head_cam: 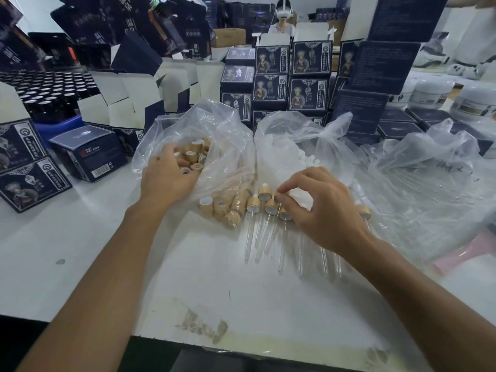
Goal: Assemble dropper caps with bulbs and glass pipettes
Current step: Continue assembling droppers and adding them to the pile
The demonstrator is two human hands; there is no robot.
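Left hand (167, 175) digs in the bag of bamboo caps (196, 154), fingers curled, grip unclear. Right hand (316, 208) pinches an assembled dropper (283, 210) in the row on the table (80, 237). A careless nudge could roll those glass pipettes (261, 237) off or crack them.

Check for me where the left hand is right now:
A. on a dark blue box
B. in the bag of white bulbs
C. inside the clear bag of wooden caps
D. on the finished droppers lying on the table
C: the left hand reaches into the open clear bag among the loose wooden caps, while the right hand is over the finished droppers.
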